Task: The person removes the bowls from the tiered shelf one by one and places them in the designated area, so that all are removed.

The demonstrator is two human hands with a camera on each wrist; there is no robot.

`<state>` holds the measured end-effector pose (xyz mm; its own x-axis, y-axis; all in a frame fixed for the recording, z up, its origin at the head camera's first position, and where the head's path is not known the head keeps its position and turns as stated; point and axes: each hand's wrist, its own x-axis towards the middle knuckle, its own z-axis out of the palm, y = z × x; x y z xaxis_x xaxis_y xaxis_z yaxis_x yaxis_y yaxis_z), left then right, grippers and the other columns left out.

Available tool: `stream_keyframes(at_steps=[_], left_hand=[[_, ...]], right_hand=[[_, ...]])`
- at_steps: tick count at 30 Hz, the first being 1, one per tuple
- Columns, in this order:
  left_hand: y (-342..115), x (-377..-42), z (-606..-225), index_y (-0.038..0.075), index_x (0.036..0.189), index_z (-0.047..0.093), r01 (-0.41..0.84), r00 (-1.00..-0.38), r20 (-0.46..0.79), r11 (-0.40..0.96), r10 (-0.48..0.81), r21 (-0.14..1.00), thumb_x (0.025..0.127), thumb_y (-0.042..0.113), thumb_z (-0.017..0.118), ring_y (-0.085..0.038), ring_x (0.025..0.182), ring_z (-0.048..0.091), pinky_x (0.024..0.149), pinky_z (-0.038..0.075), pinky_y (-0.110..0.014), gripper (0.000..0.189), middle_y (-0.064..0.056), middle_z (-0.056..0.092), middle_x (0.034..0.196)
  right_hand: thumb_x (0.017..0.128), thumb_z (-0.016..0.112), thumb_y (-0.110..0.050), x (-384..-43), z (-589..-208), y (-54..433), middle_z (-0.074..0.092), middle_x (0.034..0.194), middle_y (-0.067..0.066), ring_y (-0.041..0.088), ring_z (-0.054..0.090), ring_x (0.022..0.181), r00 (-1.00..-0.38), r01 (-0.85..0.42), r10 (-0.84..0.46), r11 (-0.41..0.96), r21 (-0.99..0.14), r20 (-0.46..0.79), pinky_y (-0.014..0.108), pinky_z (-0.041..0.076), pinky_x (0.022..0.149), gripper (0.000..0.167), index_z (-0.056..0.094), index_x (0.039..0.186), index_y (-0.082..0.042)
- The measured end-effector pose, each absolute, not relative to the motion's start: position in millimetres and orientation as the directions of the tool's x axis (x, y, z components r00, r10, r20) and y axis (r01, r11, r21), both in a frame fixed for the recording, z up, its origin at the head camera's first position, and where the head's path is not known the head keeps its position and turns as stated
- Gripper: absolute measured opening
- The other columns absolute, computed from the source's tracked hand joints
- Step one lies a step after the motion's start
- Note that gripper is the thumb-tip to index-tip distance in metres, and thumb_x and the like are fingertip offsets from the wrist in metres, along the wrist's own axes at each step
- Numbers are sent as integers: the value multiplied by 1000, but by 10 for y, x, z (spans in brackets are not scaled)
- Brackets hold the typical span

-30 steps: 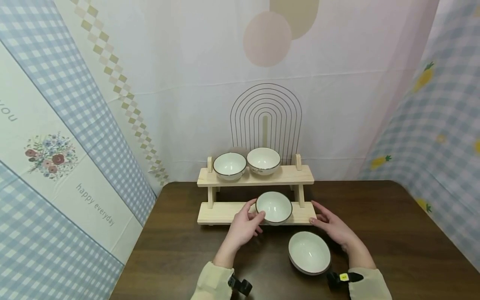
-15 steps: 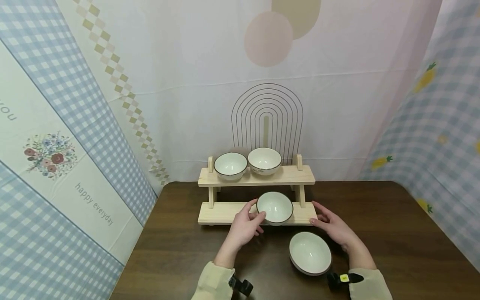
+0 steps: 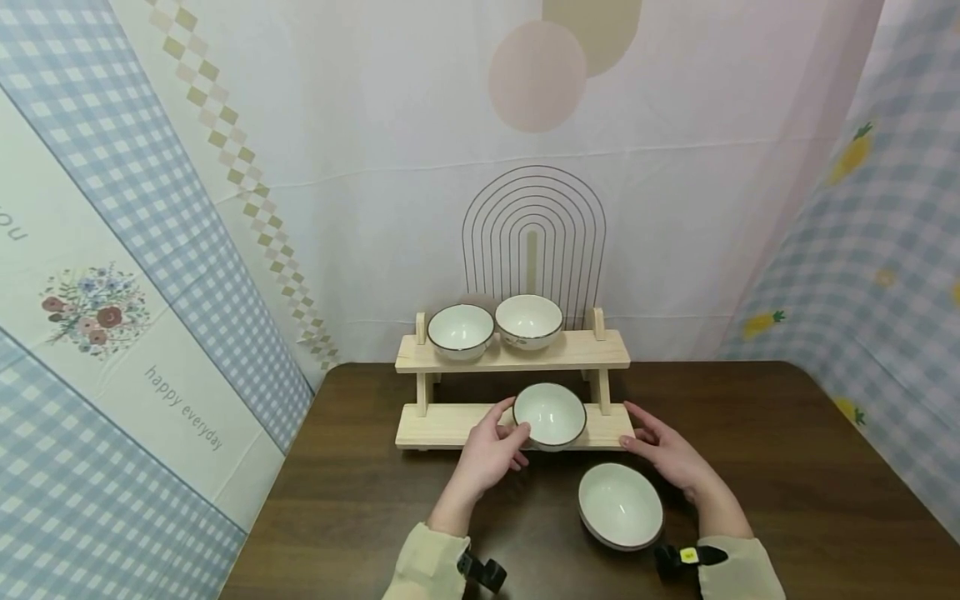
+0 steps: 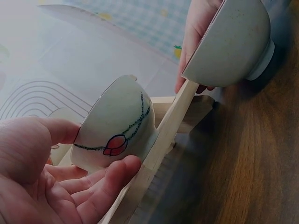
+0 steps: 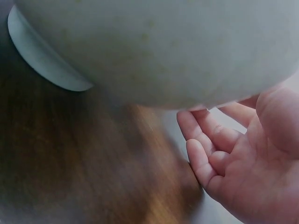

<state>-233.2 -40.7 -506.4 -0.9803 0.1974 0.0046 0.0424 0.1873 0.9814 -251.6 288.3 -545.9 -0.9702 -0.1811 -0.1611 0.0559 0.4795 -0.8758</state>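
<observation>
Head view shows a brown table [image 3: 337,508], printed cloths [image 3: 382,233], left hand [image 3: 483,454] curled round a bowl [image 3: 550,414], right hand [image 3: 670,454] gripping a rack [image 3: 450,425].

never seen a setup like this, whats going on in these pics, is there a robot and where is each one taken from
There is no robot here, just a person's two bare hands. The wide view comes from a camera worn on the head, looking forward and down; the close views come from one camera on each wrist. On the dark table stands a two-tier wooden rack. Two white bowls are on its upper shelf, and a nearer bowl sits on the table. The left hand holds a flower-painted bowl at the lower shelf; the right hand holds that shelf's right end.
</observation>
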Motion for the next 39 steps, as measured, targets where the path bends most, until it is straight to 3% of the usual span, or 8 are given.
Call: stream_keyframes(at_steps=[9, 16, 22, 29, 39], left_hand=[[-401, -2333, -5076, 3, 160, 44, 30, -981, 3, 143, 192, 989, 105, 18, 67, -26, 64, 73, 68, 66, -55, 61, -13, 76, 88], [-402, -2325, -5069, 4, 160, 45, 23, -983, -3, 137, 183, 990, 105, 18, 67, -26, 64, 73, 68, 66, -54, 61, -12, 76, 86], [-396, -2313, -5047, 3, 160, 46, -28, -983, -37, 51, 179, 998, 104, 16, 67, -24, 66, 73, 74, 66, -54, 61, -14, 76, 91], [-382, -2308, -5026, 3, 159, 47, -58, -984, -55, -13, 169, 998, 104, 13, 66, -28, 68, 75, 73, 67, -44, 59, -18, 77, 95], [-379, -2314, -5043, 0, 156, 48, -71, -986, -63, -49, 155, 996, 102, 12, 64, -29, 70, 76, 72, 67, -40, 58, -20, 77, 97]], right_hand=[[106, 69, -37, -2509, -5484, 2889, 65, 132, 22, 33, 62, 119, -970, 51, -183, 483, -874, -158, 56, 50, 106, 82, 27, 170, -9], [106, 68, -38, -2508, -5475, 2884, 65, 132, 21, 32, 63, 118, -970, 46, -187, 486, -873, -155, 56, 51, 105, 82, 26, 170, -8], [106, 69, -37, -2509, -5479, 2890, 64, 133, 22, 33, 63, 118, -970, 45, -186, 486, -873, -154, 55, 52, 104, 82, 26, 170, -8], [106, 69, -36, -2504, -5485, 2893, 65, 133, 23, 33, 63, 118, -971, 48, -182, 479, -876, -153, 54, 51, 105, 81, 27, 170, -9], [106, 69, -36, -2484, -5473, 2887, 63, 137, 26, 35, 63, 122, -971, 49, -183, 473, -880, -152, 58, 50, 108, 81, 28, 170, -9]])
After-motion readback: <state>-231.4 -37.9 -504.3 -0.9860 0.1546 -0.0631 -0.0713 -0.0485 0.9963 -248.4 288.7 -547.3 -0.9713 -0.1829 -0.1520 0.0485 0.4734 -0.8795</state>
